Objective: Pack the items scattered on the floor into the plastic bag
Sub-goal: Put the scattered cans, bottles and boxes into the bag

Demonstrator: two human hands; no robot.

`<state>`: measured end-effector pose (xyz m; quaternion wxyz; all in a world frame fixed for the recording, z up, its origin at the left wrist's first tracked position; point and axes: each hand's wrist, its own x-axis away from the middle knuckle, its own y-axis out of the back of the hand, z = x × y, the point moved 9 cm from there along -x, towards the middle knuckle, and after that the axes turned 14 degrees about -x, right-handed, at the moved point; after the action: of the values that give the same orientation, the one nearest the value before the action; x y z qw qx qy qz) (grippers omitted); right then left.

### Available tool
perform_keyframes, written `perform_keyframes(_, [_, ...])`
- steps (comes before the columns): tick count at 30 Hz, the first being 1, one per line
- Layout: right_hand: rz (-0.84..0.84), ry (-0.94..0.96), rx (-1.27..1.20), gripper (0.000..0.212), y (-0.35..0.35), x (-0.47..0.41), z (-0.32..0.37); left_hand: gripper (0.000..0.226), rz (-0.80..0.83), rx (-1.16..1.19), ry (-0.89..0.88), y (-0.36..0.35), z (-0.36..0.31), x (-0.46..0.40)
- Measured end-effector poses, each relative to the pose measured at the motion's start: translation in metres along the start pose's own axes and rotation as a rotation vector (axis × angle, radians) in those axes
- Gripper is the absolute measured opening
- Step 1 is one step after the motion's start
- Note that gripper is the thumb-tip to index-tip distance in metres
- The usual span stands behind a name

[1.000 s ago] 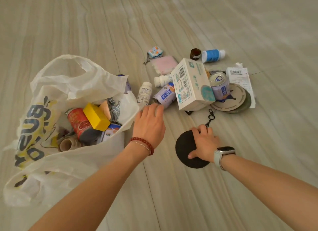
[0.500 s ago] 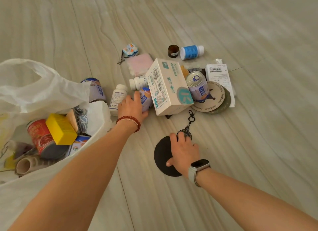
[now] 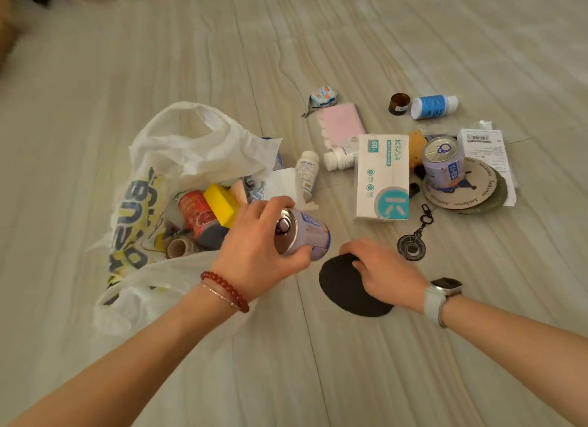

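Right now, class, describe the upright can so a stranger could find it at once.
Start at the white box right of the bag. Just right of it, an upright can stands on round coasters. The other such can is tilted in the left hand.

The left hand wraps the lilac can, covering much of its label. Inside the plastic bag, the red can sits half buried under a yellow block. The right hand hides part of the black disc. Print on the white box is too small to read. Objects along the top edge are cut off and blurred.
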<state>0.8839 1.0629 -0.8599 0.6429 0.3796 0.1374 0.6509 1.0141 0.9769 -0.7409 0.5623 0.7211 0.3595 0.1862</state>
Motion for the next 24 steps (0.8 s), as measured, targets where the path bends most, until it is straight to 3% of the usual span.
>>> perform_keyframes(3, [-0.036,0.183,-0.191,0.026,0.024,-0.016,0.066,0.059,-0.090,0.033,0.179,0.036,0.059,0.013])
perform_keyframes(8, [-0.476,0.185,-0.723,0.024,0.077,-0.040,0.128,0.057,-0.250,0.014,0.465,0.069,0.154,0.029])
perform_keyframes(11, [-0.409,0.086,-0.809,0.027,0.045,-0.069,0.156,0.059,-0.251,-0.031,0.544,0.061,0.182,0.028])
perform_keyframes(15, [-0.132,-0.008,-0.486,0.033,-0.019,-0.095,0.172,0.060,-0.184,-0.150,0.534,0.035,0.188,0.030])
perform_keyframes(18, [-0.074,0.038,-0.212,0.033,-0.035,-0.091,0.162,0.053,-0.103,-0.257,0.501,0.024,0.194,0.033])
perform_keyframes(22, [0.040,0.125,0.121,0.038,-0.052,-0.080,0.149,0.036,0.182,-0.430,0.327,-0.004,0.190,0.039])
perform_keyframes(24, [0.099,0.192,0.224,0.043,-0.060,-0.075,0.151,0.037,0.290,-0.401,0.336,-0.013,0.187,0.049])
